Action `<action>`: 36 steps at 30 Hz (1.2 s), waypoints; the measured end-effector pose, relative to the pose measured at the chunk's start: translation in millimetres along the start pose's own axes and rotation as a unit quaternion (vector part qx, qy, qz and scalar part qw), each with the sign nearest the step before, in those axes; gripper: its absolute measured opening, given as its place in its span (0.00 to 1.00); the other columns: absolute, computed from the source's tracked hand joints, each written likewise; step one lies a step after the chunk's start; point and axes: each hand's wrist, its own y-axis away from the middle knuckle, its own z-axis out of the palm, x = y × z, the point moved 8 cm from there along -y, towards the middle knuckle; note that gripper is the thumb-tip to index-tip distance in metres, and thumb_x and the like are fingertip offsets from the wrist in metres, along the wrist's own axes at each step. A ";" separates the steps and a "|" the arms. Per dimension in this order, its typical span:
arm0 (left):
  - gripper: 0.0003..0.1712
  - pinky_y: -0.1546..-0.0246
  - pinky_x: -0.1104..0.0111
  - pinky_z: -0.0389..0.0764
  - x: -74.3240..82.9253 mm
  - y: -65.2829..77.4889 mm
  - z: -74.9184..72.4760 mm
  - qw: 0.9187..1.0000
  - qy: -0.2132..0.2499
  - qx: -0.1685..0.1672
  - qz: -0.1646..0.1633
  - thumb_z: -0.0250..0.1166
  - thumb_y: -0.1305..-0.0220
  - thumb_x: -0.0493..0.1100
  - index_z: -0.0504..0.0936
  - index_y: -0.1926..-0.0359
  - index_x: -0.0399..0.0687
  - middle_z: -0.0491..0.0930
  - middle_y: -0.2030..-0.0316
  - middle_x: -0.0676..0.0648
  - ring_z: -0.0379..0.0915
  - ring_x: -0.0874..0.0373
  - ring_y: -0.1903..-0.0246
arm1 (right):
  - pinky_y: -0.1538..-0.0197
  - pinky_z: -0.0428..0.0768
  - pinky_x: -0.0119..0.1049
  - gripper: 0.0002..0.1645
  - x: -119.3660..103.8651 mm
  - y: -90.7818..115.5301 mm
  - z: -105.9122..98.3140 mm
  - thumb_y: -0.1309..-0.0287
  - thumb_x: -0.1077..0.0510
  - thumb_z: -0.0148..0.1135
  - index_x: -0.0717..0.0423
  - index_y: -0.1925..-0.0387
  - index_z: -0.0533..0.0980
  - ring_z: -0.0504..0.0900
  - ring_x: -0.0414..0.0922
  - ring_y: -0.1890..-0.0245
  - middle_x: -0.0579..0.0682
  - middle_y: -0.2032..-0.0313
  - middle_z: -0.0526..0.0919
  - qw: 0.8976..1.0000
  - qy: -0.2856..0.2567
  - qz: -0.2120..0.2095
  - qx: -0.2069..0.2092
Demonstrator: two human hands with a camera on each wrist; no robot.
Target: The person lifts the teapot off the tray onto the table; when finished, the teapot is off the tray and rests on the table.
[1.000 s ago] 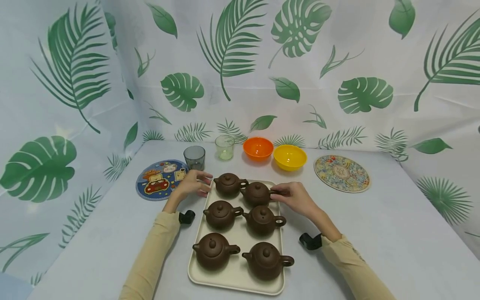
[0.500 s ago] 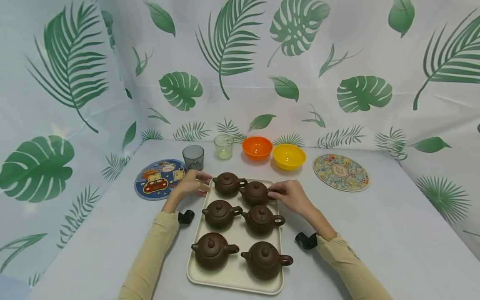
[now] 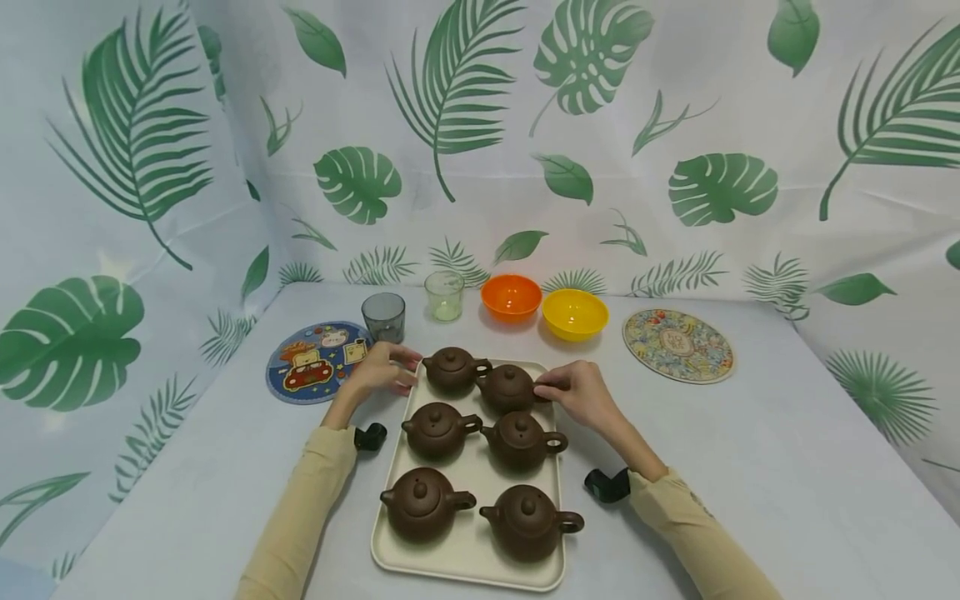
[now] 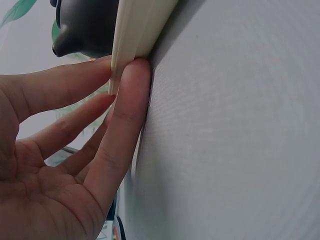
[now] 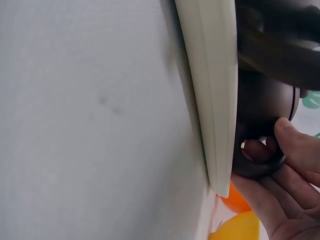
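Several dark brown teapots stand on a cream rectangular tray (image 3: 471, 500), arranged in two columns. At the far right of the tray, my right hand (image 3: 583, 396) pinches the handle of one teapot (image 3: 507, 388). In the right wrist view, the thumb presses the upper side of that teapot's looped handle (image 5: 257, 171), with fingers behind and below it. My left hand (image 3: 377, 371) is at the tray's far left corner, beside another teapot (image 3: 452, 369). The left wrist view shows its thumb against the tray's side wall (image 4: 142, 30) and fingertips at the rim.
Behind the tray stand a grey glass (image 3: 384, 317), a pale green glass (image 3: 445, 297), an orange bowl (image 3: 512, 298) and a yellow bowl (image 3: 575, 315). A blue round mat (image 3: 311, 367) lies left and a floral round mat (image 3: 678, 345) right.
My right hand has shifted slightly left and closer to the teapot, covering more of its handle. The left hand stays at the tray corner.
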 end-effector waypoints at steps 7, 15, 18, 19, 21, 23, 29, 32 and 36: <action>0.28 0.70 0.64 0.86 -1.0 -0.4 -0.1 1.000 -0.001 -0.008 0.003 0.63 0.50 0.23 0.75 0.44 0.25 0.75 0.54 0.30 0.78 0.57 0.73 | 0.69 0.83 0.29 0.08 -1.7 1.6 -7.1 0.49 0.64 0.70 0.65 0.67 0.86 0.86 0.45 0.70 0.55 0.70 0.87 1.000 0.006 0.004 0.012; 0.28 0.68 0.65 0.86 -6.0 -0.4 -2.7 1.000 0.002 -0.010 -0.002 0.62 0.48 0.24 0.73 0.43 0.26 0.74 0.52 0.30 0.79 0.56 0.68 | 0.66 0.83 0.32 0.10 10.5 1.7 -46.0 0.45 0.63 0.67 0.64 0.62 0.85 0.86 0.44 0.69 0.55 0.69 0.88 0.998 -0.041 0.040 -0.005; 0.28 0.68 0.64 0.86 -4.2 0.2 -1.7 1.000 0.004 -0.012 0.000 0.62 0.48 0.24 0.73 0.43 0.26 0.74 0.51 0.30 0.78 0.55 0.68 | 0.63 0.84 0.37 0.11 25.4 6.6 -69.2 0.44 0.62 0.66 0.66 0.60 0.84 0.85 0.45 0.68 0.57 0.67 0.87 0.998 -0.039 0.056 -0.009; 0.28 0.68 0.64 0.86 -3.2 0.7 -1.0 1.000 0.004 -0.013 0.000 0.62 0.48 0.24 0.73 0.43 0.25 0.74 0.51 0.29 0.79 0.55 0.69 | 0.62 0.84 0.38 0.12 29.8 9.3 -77.2 0.43 0.62 0.66 0.67 0.60 0.84 0.85 0.44 0.67 0.58 0.67 0.87 0.997 -0.043 0.057 -0.010; 0.28 0.68 0.64 0.86 -1.1 1.4 0.6 1.000 0.005 -0.014 0.001 0.62 0.48 0.23 0.73 0.43 0.25 0.74 0.52 0.29 0.78 0.56 0.69 | 0.62 0.85 0.39 0.13 38.7 15.4 -92.3 0.43 0.62 0.65 0.68 0.59 0.83 0.84 0.42 0.67 0.59 0.66 0.87 0.998 -0.037 0.056 -0.008; 0.28 0.68 0.65 0.86 0.3 2.5 0.9 1.000 0.005 -0.015 0.000 0.62 0.48 0.23 0.73 0.43 0.25 0.73 0.52 0.29 0.78 0.56 0.70 | 0.62 0.85 0.37 0.14 47.5 20.9 -105.3 0.43 0.63 0.65 0.69 0.58 0.83 0.84 0.40 0.68 0.61 0.65 0.86 0.998 -0.037 0.056 -0.004; 0.28 0.69 0.65 0.86 0.8 2.4 1.0 1.000 0.006 -0.015 -0.003 0.62 0.48 0.23 0.73 0.43 0.25 0.74 0.51 0.29 0.79 0.55 0.68 | 0.63 0.83 0.29 0.18 73.8 37.7 -138.2 0.43 0.61 0.66 0.71 0.55 0.81 0.83 0.32 0.67 0.63 0.62 0.86 0.996 -0.019 0.083 0.011; 0.28 0.69 0.65 0.86 0.3 2.2 0.9 1.000 0.004 -0.014 -0.004 0.62 0.49 0.23 0.73 0.43 0.25 0.74 0.52 0.30 0.79 0.56 0.68 | 0.65 0.83 0.30 0.18 82.2 44.7 -150.9 0.43 0.62 0.66 0.73 0.55 0.80 0.82 0.30 0.68 0.64 0.63 0.85 0.996 0.001 0.089 0.020; 0.27 0.69 0.65 0.86 -0.5 2.1 1.1 1.000 0.004 -0.012 -0.007 0.62 0.49 0.23 0.74 0.44 0.25 0.74 0.52 0.30 0.78 0.56 0.69 | 0.63 0.83 0.30 0.18 93.4 53.7 -162.0 0.42 0.60 0.65 0.71 0.55 0.81 0.80 0.26 0.67 0.64 0.61 0.85 0.994 0.026 0.104 0.023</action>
